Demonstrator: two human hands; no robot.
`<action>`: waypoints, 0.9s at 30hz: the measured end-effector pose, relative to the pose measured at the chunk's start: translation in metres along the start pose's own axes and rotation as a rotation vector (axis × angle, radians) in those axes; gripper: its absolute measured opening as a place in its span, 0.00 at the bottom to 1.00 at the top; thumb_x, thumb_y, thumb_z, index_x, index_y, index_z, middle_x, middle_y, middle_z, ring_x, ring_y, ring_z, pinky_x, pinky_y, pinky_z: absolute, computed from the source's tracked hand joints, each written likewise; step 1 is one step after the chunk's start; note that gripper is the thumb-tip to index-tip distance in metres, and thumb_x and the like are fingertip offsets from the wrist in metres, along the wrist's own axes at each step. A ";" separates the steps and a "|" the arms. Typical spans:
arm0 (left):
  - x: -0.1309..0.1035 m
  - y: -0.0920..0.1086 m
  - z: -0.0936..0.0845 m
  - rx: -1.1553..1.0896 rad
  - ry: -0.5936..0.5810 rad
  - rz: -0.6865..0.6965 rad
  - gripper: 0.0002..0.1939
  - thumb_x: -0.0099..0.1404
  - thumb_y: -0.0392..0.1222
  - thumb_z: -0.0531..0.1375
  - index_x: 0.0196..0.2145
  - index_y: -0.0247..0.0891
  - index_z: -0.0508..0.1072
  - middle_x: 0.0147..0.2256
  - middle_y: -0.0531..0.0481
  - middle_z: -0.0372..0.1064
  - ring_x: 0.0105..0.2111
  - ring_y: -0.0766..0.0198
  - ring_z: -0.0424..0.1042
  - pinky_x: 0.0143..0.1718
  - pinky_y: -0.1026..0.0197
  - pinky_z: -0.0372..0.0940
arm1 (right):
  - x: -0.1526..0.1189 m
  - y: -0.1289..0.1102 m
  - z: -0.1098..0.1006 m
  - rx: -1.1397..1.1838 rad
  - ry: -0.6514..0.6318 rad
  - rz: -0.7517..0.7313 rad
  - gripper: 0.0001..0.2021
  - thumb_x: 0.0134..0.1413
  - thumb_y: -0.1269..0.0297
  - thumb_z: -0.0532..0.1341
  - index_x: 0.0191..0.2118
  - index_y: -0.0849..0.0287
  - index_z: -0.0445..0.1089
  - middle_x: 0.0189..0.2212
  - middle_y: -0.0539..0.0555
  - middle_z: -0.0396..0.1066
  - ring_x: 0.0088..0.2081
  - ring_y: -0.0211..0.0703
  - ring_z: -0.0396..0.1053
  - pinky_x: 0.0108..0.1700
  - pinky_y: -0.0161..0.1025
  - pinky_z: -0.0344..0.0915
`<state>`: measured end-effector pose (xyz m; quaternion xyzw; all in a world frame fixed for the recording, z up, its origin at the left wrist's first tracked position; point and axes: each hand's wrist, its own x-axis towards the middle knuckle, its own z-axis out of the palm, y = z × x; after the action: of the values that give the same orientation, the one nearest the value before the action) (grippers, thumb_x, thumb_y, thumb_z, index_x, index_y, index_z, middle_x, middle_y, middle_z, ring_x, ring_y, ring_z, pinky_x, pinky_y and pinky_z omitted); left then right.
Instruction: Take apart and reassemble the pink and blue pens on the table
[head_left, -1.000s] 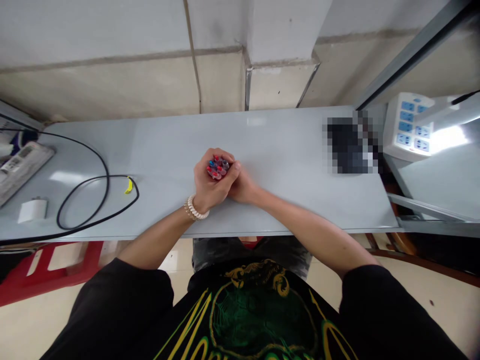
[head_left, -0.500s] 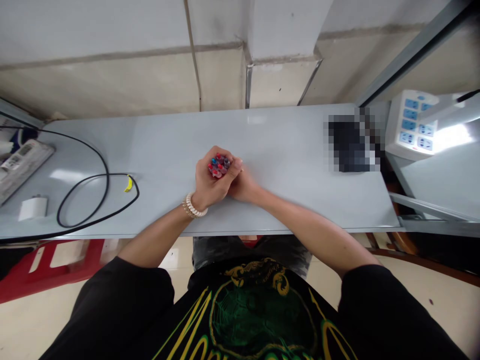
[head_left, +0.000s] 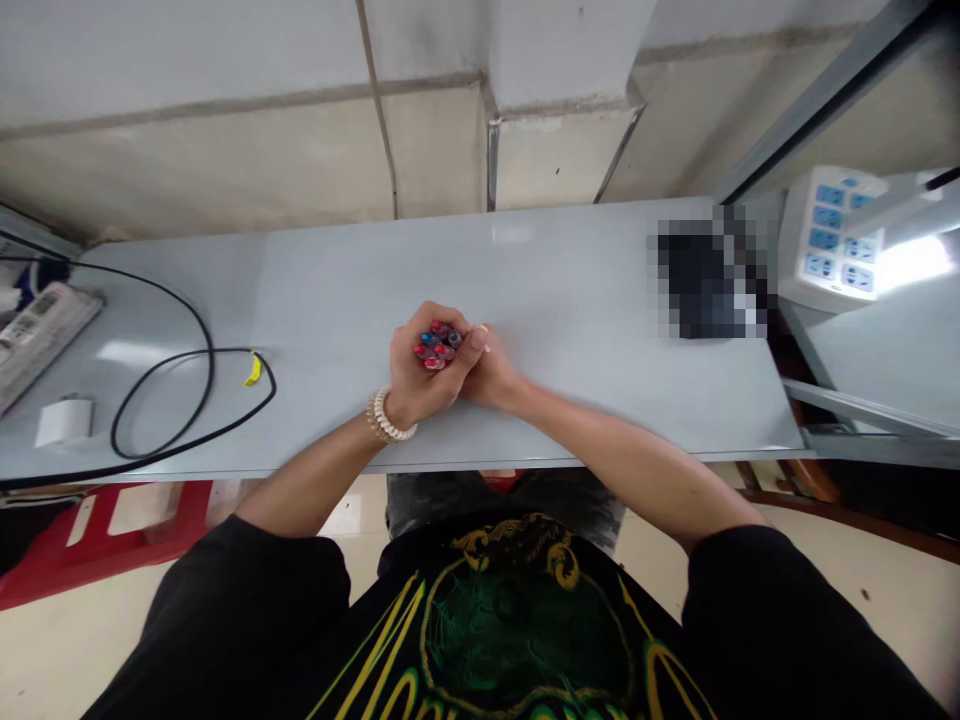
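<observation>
My left hand (head_left: 421,365), with a pale coiled band (head_left: 390,415) at the wrist, is wrapped around a bundle of pens (head_left: 437,346). The pens stand roughly upright in the fist, so mostly their ends show: several red ones, a blue one and dark ones. The left thumb lies across the near right side of the bundle. My right hand (head_left: 491,370) presses against the left from the right, low beside the bundle. Its fingers are hidden behind the left hand, so whether they grip the pens does not show. Both hands are over the middle of the table.
A grey-white table (head_left: 600,300) runs along the wall. On its left lie a looped black cable (head_left: 210,370) with a yellow tag (head_left: 253,370), a white charger (head_left: 65,422) and a power strip (head_left: 49,335). A blurred dark object (head_left: 697,285) and a white socket block (head_left: 832,240) are at the right.
The bundle of pens has tilted or turned slightly within the hands, which stay together. The whole view has shifted a little.
</observation>
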<state>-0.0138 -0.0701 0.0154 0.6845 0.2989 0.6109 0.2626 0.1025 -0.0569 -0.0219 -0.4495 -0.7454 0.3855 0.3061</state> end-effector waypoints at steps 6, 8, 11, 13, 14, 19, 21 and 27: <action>-0.001 0.004 0.002 -0.050 0.021 -0.023 0.13 0.70 0.47 0.75 0.39 0.44 0.74 0.29 0.55 0.77 0.25 0.63 0.80 0.27 0.60 0.72 | -0.002 -0.014 -0.008 -0.039 -0.020 0.037 0.14 0.61 0.66 0.66 0.27 0.55 0.63 0.25 0.49 0.64 0.28 0.37 0.58 0.31 0.39 0.52; 0.000 0.008 0.002 -0.102 0.024 -0.075 0.14 0.69 0.47 0.76 0.38 0.44 0.74 0.28 0.55 0.77 0.25 0.63 0.79 0.26 0.61 0.71 | -0.004 -0.020 -0.011 -0.035 -0.023 0.034 0.13 0.61 0.66 0.66 0.27 0.55 0.63 0.25 0.49 0.65 0.29 0.39 0.60 0.31 0.39 0.53; 0.005 0.009 0.003 -0.217 0.035 -0.198 0.14 0.71 0.48 0.75 0.38 0.44 0.74 0.26 0.56 0.74 0.23 0.65 0.76 0.25 0.61 0.70 | -0.005 -0.026 -0.015 -0.013 -0.020 0.065 0.11 0.57 0.69 0.67 0.27 0.55 0.64 0.25 0.50 0.66 0.29 0.40 0.63 0.31 0.39 0.56; 0.011 0.005 0.003 -0.290 0.073 -0.305 0.16 0.72 0.50 0.74 0.36 0.44 0.73 0.24 0.58 0.69 0.21 0.67 0.72 0.24 0.61 0.68 | -0.005 -0.028 -0.018 0.037 -0.022 0.077 0.11 0.55 0.69 0.67 0.28 0.55 0.65 0.25 0.50 0.67 0.30 0.41 0.66 0.32 0.39 0.58; 0.015 0.002 0.003 -0.331 0.111 -0.361 0.18 0.71 0.52 0.75 0.34 0.44 0.72 0.22 0.59 0.66 0.20 0.68 0.70 0.23 0.61 0.66 | -0.004 -0.028 -0.019 0.073 -0.027 0.074 0.10 0.54 0.68 0.68 0.28 0.55 0.65 0.26 0.50 0.68 0.31 0.42 0.67 0.32 0.38 0.60; 0.034 -0.012 -0.009 -0.590 0.232 -0.739 0.23 0.64 0.47 0.79 0.27 0.42 0.68 0.21 0.60 0.59 0.20 0.71 0.63 0.27 0.63 0.68 | -0.001 -0.029 -0.027 0.432 -0.148 0.104 0.14 0.54 0.63 0.73 0.37 0.55 0.67 0.27 0.47 0.72 0.30 0.41 0.73 0.30 0.37 0.68; 0.040 -0.016 -0.016 -0.614 0.210 -0.925 0.25 0.68 0.48 0.75 0.25 0.42 0.64 0.20 0.58 0.59 0.20 0.70 0.63 0.24 0.64 0.67 | -0.001 -0.030 -0.028 0.629 -0.223 0.173 0.17 0.58 0.56 0.75 0.42 0.55 0.68 0.29 0.48 0.76 0.29 0.42 0.77 0.29 0.36 0.74; 0.047 -0.018 -0.018 -0.627 0.147 -1.188 0.26 0.73 0.50 0.68 0.23 0.42 0.60 0.19 0.57 0.62 0.16 0.72 0.63 0.19 0.67 0.61 | 0.001 -0.031 -0.030 0.854 -0.225 0.325 0.15 0.64 0.57 0.75 0.40 0.58 0.70 0.28 0.50 0.80 0.28 0.39 0.81 0.31 0.34 0.81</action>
<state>-0.0297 -0.0234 0.0365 0.2522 0.4502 0.4654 0.7191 0.1127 -0.0564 0.0194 -0.3498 -0.4686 0.7470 0.3164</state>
